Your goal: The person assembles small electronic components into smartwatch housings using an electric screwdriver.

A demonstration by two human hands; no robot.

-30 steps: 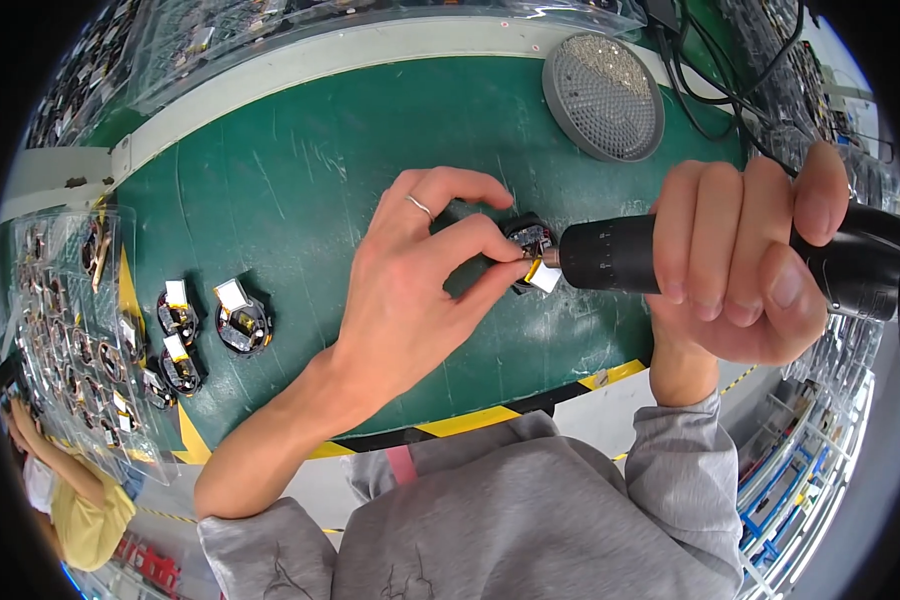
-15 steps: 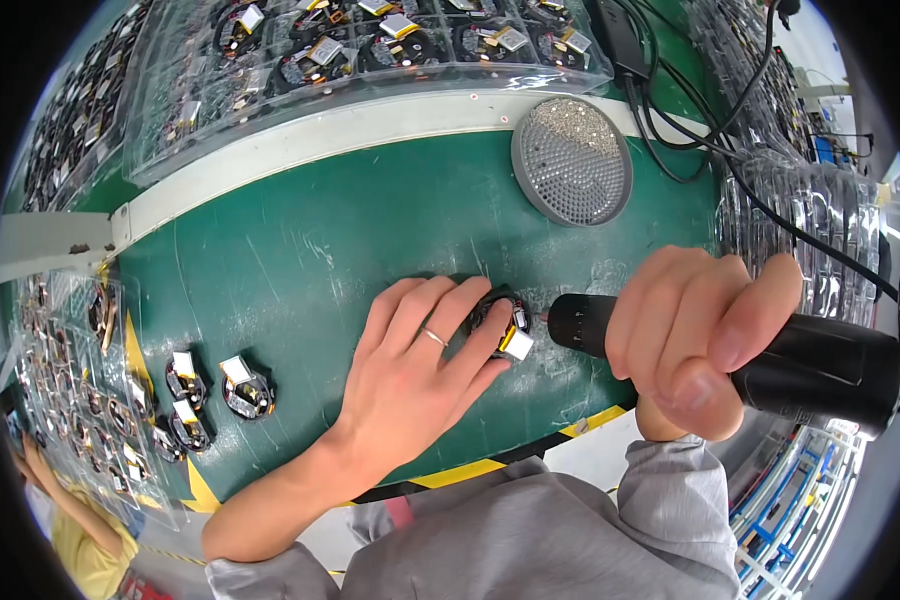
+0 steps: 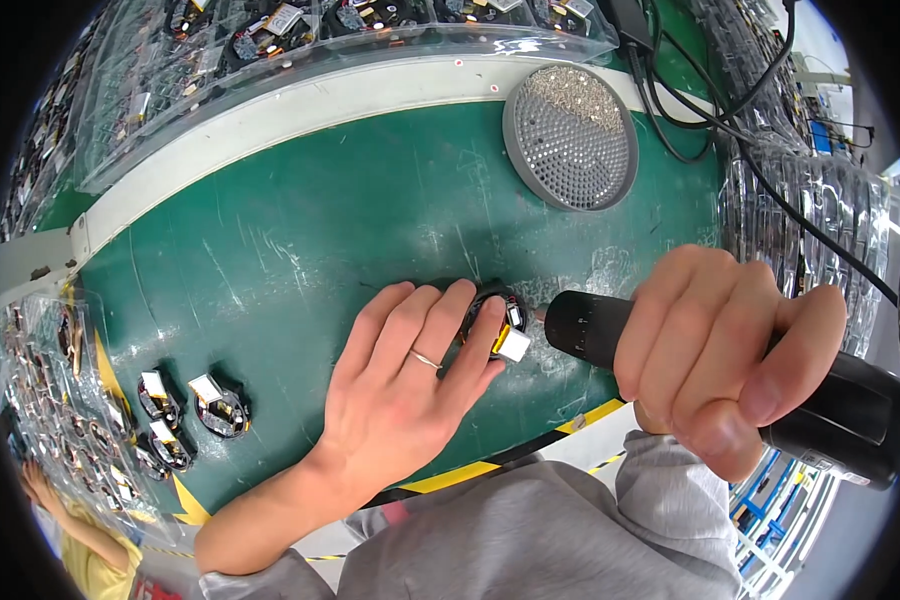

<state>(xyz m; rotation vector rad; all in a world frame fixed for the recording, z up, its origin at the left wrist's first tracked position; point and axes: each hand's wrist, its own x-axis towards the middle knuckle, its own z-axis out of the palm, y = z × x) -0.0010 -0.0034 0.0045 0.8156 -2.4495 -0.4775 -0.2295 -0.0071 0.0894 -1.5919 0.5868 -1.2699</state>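
Black cylindrical plastic-looking screwdriver (image 3: 587, 328): smooth, mostly matt shell; thin metal bit (image 3: 539, 314) at the tip.
Round black electronic unit (image 3: 511, 316): dark plastic-looking rim, smooth white rectangular block (image 3: 514, 346), shiny yellow film (image 3: 502, 340).
Round grey plastic-looking dish (image 3: 562, 165): matt, evenly pitted.
Small silvery metal pieces (image 3: 575, 95): bright, glinting.
Flat green worktop (image 3: 350, 210): smooth, low sheen, scuffed and scratched.
Clear thin plastic trays (image 3: 510, 46): glossy, see-through.
Narrow silver-coloured metal ring (image 3: 425, 358): polished.
Loose grey cloth top (image 3: 560, 530): soft-looking, matt.
Long black cable (image 3: 808, 225): smooth sheath, faint sheen.
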